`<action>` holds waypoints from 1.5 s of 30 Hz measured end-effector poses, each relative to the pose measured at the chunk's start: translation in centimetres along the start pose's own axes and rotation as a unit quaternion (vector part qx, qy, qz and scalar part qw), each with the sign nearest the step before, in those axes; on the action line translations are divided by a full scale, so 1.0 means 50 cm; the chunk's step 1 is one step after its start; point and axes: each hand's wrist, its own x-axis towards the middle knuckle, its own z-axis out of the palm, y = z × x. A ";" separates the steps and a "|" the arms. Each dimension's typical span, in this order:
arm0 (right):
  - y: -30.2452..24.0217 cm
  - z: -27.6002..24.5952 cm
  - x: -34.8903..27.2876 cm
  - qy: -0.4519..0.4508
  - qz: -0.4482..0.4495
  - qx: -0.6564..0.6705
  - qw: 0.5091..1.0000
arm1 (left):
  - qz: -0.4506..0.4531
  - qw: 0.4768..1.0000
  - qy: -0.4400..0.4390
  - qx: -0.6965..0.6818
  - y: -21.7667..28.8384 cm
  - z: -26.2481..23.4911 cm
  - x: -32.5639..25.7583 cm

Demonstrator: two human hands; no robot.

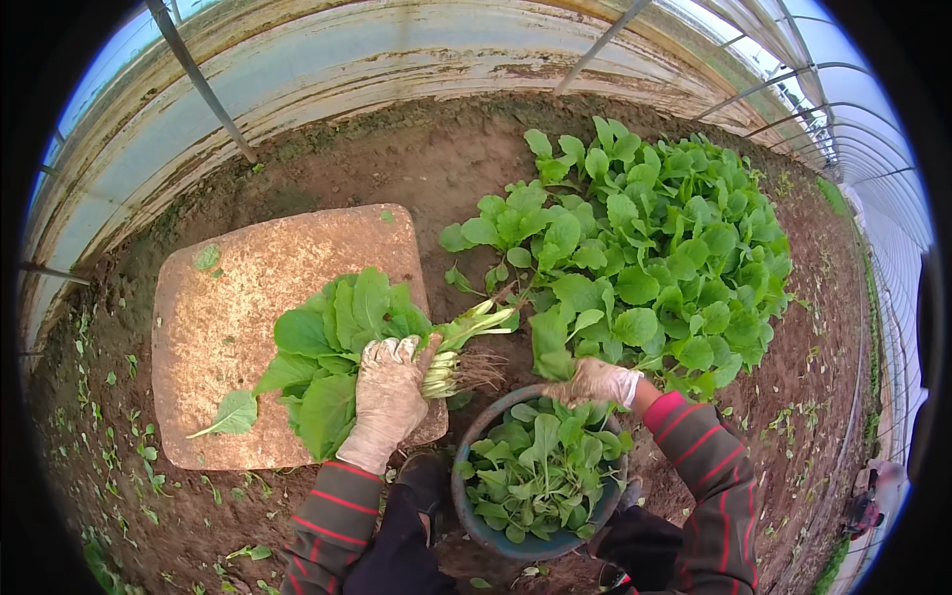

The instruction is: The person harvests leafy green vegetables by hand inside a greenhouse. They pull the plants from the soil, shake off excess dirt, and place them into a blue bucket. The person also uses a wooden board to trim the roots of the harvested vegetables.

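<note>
My left hand (389, 397), in a dirty white glove, grips a bunch of leafy green plants (337, 342) by the stems, roots pointing right. The bunch lies across a tan flat board (233, 297) on the soil. My right hand (595, 382), also gloved, sits at the far rim of a round blue-grey bucket (474, 521) filled with loose green leaves. Its fingers are curled around leaves at the near edge of the growing plants. Both sleeves are dark with red stripes.
A dense patch of green leafy plants (654, 258) grows in brown soil to the right. A plastic greenhouse wall (327, 69) with metal hoops curves along the back. Small weeds dot the soil (109, 416) at left. A small reddish object (873, 496) lies at far right.
</note>
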 end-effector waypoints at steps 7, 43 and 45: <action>-0.148 0.032 0.022 0.378 -0.298 -0.380 0.790 | -0.007 1.000 0.002 -0.004 -0.007 -0.001 -0.005; -0.290 0.128 0.164 0.112 -0.268 -0.569 0.769 | -0.018 0.995 0.086 0.057 0.002 0.009 -0.017; -0.298 0.138 0.166 0.117 -0.273 -0.594 0.748 | 0.010 0.992 0.053 0.114 -0.006 -0.001 -0.012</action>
